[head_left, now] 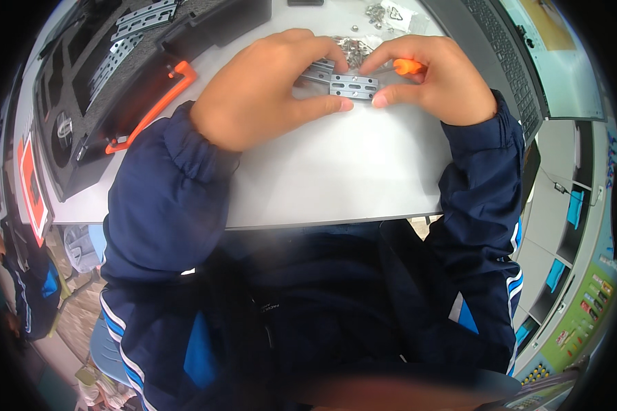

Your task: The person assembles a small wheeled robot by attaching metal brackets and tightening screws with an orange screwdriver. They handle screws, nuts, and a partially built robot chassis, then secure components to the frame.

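Two grey slotted metal brackets meet at an angle above the table. My left hand (267,85) grips them, thumb under the front bracket (354,87) and curled fingers by the rear bracket (318,71). In my right hand (445,77) is a screwdriver (409,66) with an orange handle, tucked inside the fingers. The right thumb and index fingertips close in at the front bracket's right end. Whether they press on a small screw there cannot be made out. A pile of small metal fasteners (352,49) lies just behind the brackets.
An open black case (127,89) with grey foam, perforated metal strips (144,19) and an orange handle (161,103) stands at the left. More small fasteners (376,14) lie by a white packet (397,15) at the back. A laptop (483,51) borders the right side of the white table (336,164).
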The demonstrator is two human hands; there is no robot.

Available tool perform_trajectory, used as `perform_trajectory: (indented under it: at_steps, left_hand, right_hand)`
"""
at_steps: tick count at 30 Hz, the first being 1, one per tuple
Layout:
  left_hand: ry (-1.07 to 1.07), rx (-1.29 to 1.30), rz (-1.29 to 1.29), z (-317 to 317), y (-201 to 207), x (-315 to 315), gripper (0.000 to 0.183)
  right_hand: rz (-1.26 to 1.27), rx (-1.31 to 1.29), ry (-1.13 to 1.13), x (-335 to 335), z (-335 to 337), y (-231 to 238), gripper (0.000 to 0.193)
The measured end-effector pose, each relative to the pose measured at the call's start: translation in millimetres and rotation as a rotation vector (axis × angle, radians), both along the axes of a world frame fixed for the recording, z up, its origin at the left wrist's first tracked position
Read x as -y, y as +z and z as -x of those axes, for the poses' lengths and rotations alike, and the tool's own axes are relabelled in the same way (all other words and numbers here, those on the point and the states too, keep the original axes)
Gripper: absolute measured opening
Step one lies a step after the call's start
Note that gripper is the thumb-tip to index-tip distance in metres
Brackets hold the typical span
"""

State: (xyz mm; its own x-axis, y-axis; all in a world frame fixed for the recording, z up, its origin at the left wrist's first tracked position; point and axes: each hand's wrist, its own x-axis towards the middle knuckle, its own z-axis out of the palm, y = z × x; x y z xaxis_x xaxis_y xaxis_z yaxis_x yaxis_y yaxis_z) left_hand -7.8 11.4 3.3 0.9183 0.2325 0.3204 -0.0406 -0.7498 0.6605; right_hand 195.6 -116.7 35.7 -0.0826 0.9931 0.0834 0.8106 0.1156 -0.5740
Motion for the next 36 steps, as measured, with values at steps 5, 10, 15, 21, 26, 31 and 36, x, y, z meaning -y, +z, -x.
perform_trajectory:
  at_steps: [5, 10, 15, 21, 26, 31, 36]
  left_hand:
    - [-0.035, -0.043, 0.002, -1, 3, -1, 0.028]
    - [-0.064, -0.150, 0.045, 8, 9, -6, 0.028]
    - [-0.091, -0.191, 0.137, 18, 22, -13, 0.032]
    - [-0.024, -0.269, 0.295, 28, 32, -17, 0.032]
    - [-0.044, -0.270, 0.209, 21, 30, -16, 0.029]
    - [-0.027, -0.258, 0.078, 19, 28, -15, 0.032]
    - [0.013, -0.171, 0.099, 19, 29, -13, 0.031]
  right_hand:
    - [-0.012, -0.012, 0.053, -1, 4, -7, 0.032]
    - [-0.025, -0.046, 0.133, -3, 10, -9, 0.030]
    - [-0.068, -0.040, 0.140, -3, 19, -13, 0.032]
    - [-0.094, -0.038, 0.118, -4, 19, -8, 0.038]
    - [-0.052, -0.057, 0.096, -2, 15, -9, 0.045]
    - [0.041, 0.022, 0.054, -4, 20, -16, 0.042]
    - [0.042, 0.037, 0.041, -4, 20, -15, 0.038]
